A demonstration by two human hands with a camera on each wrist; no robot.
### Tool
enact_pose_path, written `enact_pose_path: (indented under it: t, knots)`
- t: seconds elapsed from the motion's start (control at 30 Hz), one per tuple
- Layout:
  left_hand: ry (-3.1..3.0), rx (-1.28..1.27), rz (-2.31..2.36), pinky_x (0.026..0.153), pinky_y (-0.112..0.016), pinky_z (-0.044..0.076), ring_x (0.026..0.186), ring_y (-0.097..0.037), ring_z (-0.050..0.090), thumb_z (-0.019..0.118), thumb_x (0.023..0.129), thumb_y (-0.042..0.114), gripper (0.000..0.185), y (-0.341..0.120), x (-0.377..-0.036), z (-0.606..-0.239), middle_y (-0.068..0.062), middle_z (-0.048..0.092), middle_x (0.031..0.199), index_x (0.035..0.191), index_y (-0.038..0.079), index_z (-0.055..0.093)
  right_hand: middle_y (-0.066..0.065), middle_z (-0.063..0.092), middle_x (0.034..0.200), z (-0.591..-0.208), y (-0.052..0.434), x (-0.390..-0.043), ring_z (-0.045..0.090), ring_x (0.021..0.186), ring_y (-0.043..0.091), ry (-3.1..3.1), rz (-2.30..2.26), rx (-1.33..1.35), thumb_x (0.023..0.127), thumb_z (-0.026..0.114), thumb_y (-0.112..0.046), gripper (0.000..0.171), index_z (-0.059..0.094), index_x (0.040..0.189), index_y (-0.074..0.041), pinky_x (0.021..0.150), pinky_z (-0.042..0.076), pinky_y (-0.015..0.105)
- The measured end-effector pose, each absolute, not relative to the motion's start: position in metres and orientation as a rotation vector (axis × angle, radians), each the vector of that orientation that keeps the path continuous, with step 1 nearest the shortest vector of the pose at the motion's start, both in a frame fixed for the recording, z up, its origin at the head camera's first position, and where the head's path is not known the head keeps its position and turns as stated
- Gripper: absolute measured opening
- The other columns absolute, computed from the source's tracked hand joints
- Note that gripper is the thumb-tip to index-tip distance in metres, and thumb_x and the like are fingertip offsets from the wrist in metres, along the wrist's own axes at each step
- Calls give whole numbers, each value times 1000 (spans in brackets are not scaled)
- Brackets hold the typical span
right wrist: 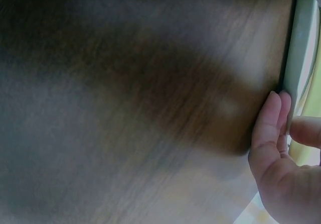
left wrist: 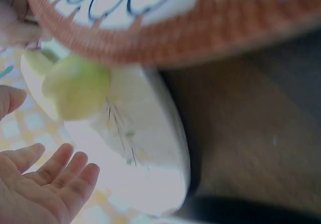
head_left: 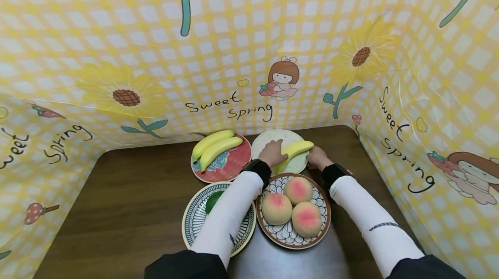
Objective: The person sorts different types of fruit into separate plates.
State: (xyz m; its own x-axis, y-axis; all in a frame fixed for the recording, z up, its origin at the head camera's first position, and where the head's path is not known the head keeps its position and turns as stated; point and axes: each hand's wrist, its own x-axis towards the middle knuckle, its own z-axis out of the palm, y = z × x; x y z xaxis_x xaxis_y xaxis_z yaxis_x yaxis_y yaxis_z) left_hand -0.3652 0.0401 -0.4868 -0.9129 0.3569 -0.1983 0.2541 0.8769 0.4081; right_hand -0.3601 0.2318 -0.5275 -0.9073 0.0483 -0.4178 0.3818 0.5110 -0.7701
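Observation:
A yellow banana (head_left: 299, 147) lies across the white plate (head_left: 269, 138) at the back. My left hand (head_left: 273, 153) hovers over the plate's left side, close beside the banana. In the left wrist view its fingers (left wrist: 60, 184) are spread and relaxed, with nothing between them; the banana's greenish end (left wrist: 75, 89) shows beyond. At the plate's right edge is my right hand (head_left: 318, 157). The right wrist view shows that hand (right wrist: 281, 166) pinching the plate's rim (right wrist: 301, 43), thumb on the inner side and fingers on the outer.
A red-patterned plate (head_left: 241, 162) with two bananas (head_left: 220, 148) stands to the left. Nearer, a brown-rimmed plate (head_left: 327, 216) holds three peaches (head_left: 277, 209). My left sleeve partly covers a blue-patterned plate (head_left: 191, 222) with a green fruit (head_left: 212, 201). A checkered cloth (head_left: 156, 53) stands behind the table (head_left: 117, 209).

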Motion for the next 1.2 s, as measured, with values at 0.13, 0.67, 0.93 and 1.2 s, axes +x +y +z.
enact_pose_path:
  t: [0.13,0.67,0.93,1.2]
  knots:
    - [2815,433,559,116,-47,44,140,-40,50,60,101,27,63,26,-370,-478,-24,51,152,157,5,39,3,52,69,-526,231,-359,54,55,12,2414,-1347,362,89,45,4,14,46,78,-5,55,53,24]
    - [2975,248,620,108,-50,50,131,-42,58,66,95,19,62,-36,-379,-462,-27,55,147,151,2,47,7,50,78,-530,230,-360,56,59,15,2398,-1335,382,90,45,4,11,44,82,-4,58,56,27]
    - [3010,191,630,109,-52,49,133,-43,55,67,91,16,61,-61,-379,-464,-27,57,143,148,2,51,5,51,72,-530,231,-360,55,56,12,2425,-1295,372,91,44,3,20,41,74,-8,56,55,24]
    - [2985,81,598,109,-53,49,137,-41,52,68,92,26,65,-84,-381,-464,-24,54,146,151,5,49,4,53,66,-532,231,-362,55,54,12,2427,-1290,359,88,45,5,18,45,74,-6,55,54,24]
